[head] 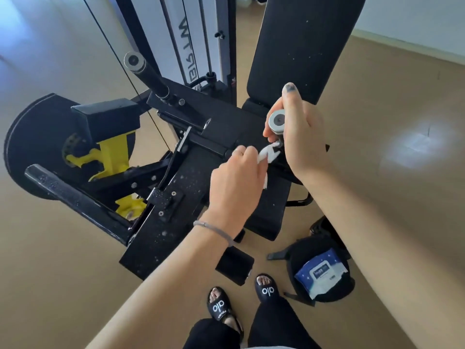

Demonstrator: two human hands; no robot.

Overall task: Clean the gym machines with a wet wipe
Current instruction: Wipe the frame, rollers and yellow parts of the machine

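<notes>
Machine frame (161,222): black, flecked with fine white specks. Backrest pad (299,49): black, same white specks. Cam bracket (108,157): yellow, set against a black disc (32,137). Handle end cap (276,121): silver-grey with dark centre; second cap (134,61) the same. Weight-stack shroud (188,34): white with black lettering. Wipe (268,153): white. Wipe pack (322,273): dark blue with small white stars, white label. Slides (219,307): black with white logo. Wrist band (214,230): grey. Thumbnail (289,88): dark, patchy polish. Floor (377,147): tan.
</notes>
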